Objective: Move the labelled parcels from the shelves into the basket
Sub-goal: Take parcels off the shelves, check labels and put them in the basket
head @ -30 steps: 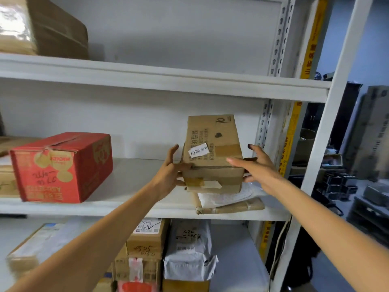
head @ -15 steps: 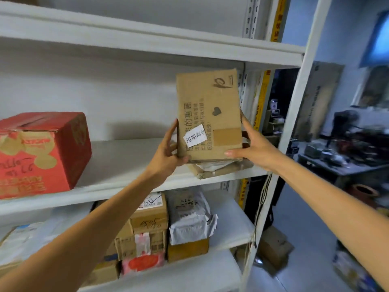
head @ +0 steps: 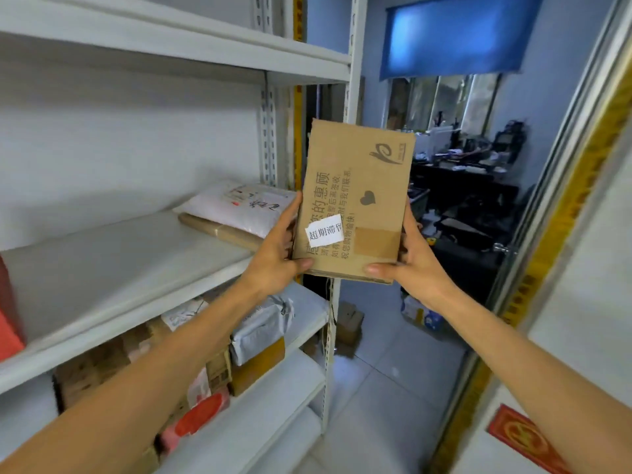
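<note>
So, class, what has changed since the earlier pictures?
The brown cardboard parcel with the white label has been lifted off the white padded mailer and carried right, clear of the white metal shelf, gripped in left hand and right hand. Mailer and shelf stayed put.

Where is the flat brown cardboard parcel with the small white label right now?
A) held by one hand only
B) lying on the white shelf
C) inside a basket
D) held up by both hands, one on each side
D: the left hand and right hand grip opposite edges of the brown cardboard parcel, clear of the white shelf.
</note>
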